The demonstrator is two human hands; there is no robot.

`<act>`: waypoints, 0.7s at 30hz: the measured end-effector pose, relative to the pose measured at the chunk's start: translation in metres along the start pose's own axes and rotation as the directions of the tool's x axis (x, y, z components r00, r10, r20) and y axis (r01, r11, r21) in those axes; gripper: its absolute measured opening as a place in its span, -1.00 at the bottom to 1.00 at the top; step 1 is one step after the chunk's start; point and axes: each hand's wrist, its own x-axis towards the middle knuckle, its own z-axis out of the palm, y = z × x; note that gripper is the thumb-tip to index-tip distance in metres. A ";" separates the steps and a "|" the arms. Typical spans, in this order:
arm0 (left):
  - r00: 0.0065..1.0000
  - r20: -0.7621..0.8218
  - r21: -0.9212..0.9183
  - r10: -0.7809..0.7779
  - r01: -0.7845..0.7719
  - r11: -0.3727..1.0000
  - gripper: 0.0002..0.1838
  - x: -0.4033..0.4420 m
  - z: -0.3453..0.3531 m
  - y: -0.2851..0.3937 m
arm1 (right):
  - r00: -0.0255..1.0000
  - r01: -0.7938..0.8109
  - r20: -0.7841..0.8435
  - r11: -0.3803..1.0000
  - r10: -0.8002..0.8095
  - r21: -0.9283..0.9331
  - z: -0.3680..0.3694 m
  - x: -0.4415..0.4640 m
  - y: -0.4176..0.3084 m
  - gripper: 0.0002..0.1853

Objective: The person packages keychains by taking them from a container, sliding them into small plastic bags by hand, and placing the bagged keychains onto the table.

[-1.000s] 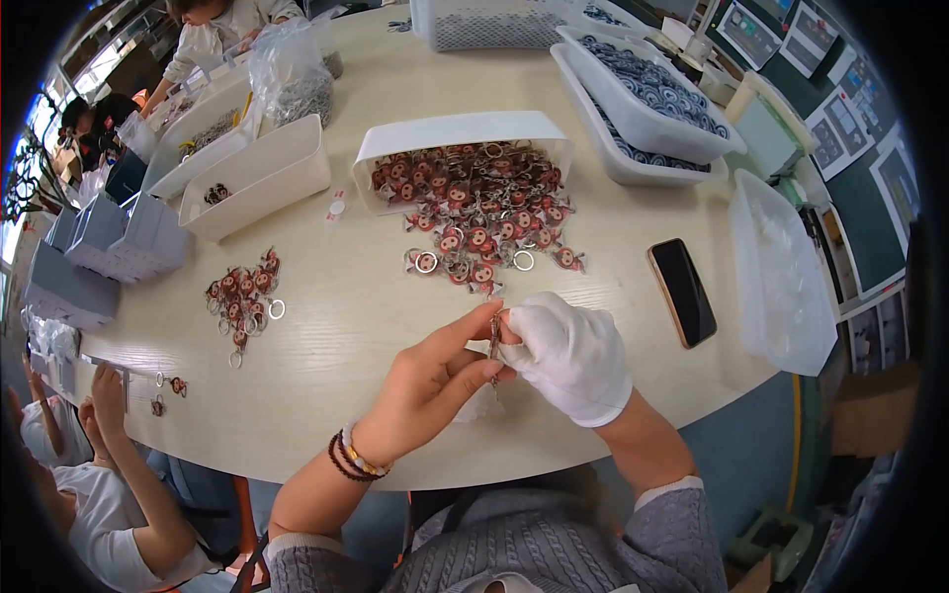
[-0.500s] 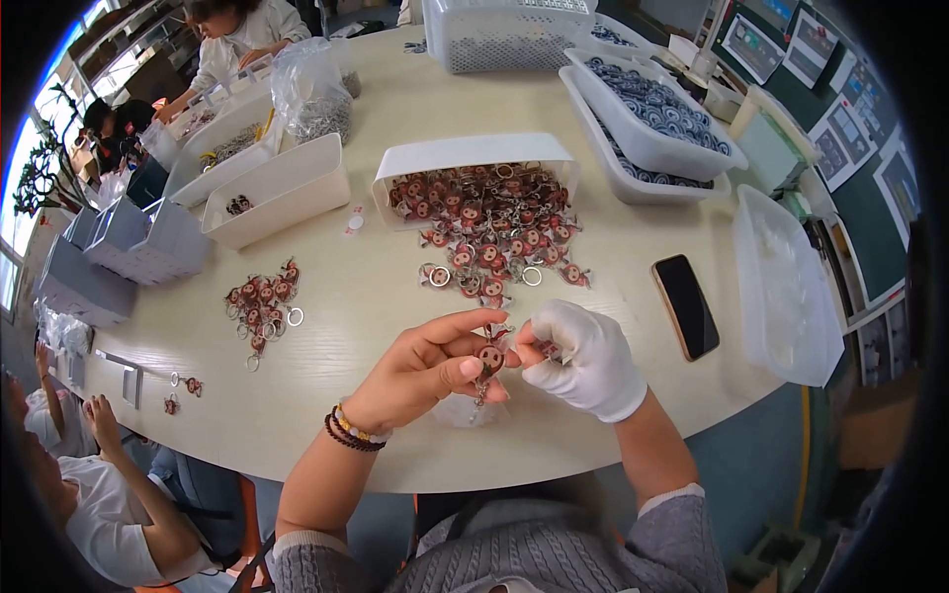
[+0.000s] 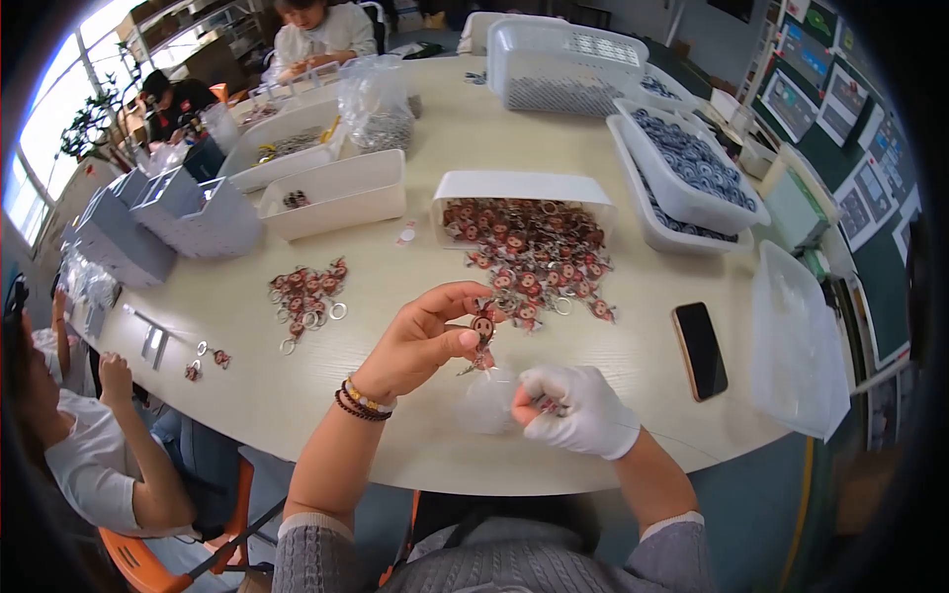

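My left hand (image 3: pixel 430 341), bare with beaded bracelets at the wrist, pinches a red-and-brown face keychain (image 3: pixel 482 330) between thumb and fingers. My right hand (image 3: pixel 573 410), in a white glove with bare fingertips, is curled around something small and reddish that I cannot make out. A clear plastic bag (image 3: pixel 487 403) lies on the table between and below the hands. Beyond them, a pile of similar keychains (image 3: pixel 534 259) spills from a white bin (image 3: pixel 524 185) tipped on its side. A smaller keychain pile (image 3: pixel 308 293) lies to the left.
A phone (image 3: pixel 700 351) and a clear tray (image 3: pixel 799 336) are at the right. Stacked bins of blue-grey pieces (image 3: pixel 687 158) stand behind. At the left are a cream bin (image 3: pixel 336 203), grey boxes (image 3: pixel 198 212) and a seated person (image 3: pixel 109 455). Other people sit farther back.
My hands have moved apart; the right one is now lower, away from the keychain in the left. The view has tilted up and shifted left.
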 end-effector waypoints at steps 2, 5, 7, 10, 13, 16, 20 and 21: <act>1.000 -0.014 0.022 0.022 -0.022 1.000 -0.51 -0.003 0.001 0.006 | 1.000 -0.027 -0.011 0.996 0.028 0.080 0.001 0.000 0.003 -0.88; 0.998 -0.024 0.041 0.055 -0.054 0.998 -0.53 -0.003 0.003 0.007 | 1.000 -0.026 -0.010 0.990 0.027 0.138 0.007 0.001 0.009 -0.90; 0.957 -0.246 -0.067 0.156 -0.177 0.982 -0.55 0.003 -0.008 -0.003 | 1.000 0.018 0.001 0.993 -0.018 0.116 0.015 0.001 0.016 -0.90; 0.697 -0.556 0.315 0.453 -0.327 0.891 -0.59 -0.011 -0.063 0.024 | 0.945 0.325 0.185 0.844 -0.270 -0.427 0.031 0.006 0.019 -0.83; 0.591 -0.594 0.578 0.545 -0.158 0.801 -0.53 -0.033 -0.109 0.038 | 0.997 0.076 0.056 0.703 -0.052 -0.708 0.040 0.013 0.039 -0.80; 0.528 -0.589 0.795 0.612 0.516 0.320 -0.45 -0.042 -0.120 0.028 | 0.988 0.133 0.062 0.573 -0.143 -0.809 0.051 0.014 0.052 -0.82; 0.677 -0.316 0.660 0.664 0.660 -0.359 -0.47 -0.028 -0.109 0.008 | 0.987 0.157 0.079 0.701 -0.143 -0.696 0.035 0.010 0.046 -0.73; 0.751 -0.349 0.838 0.560 0.518 -0.171 -0.51 -0.016 -0.096 0.006 | 0.997 0.079 0.050 0.833 -0.062 -0.547 0.024 0.007 0.039 -0.73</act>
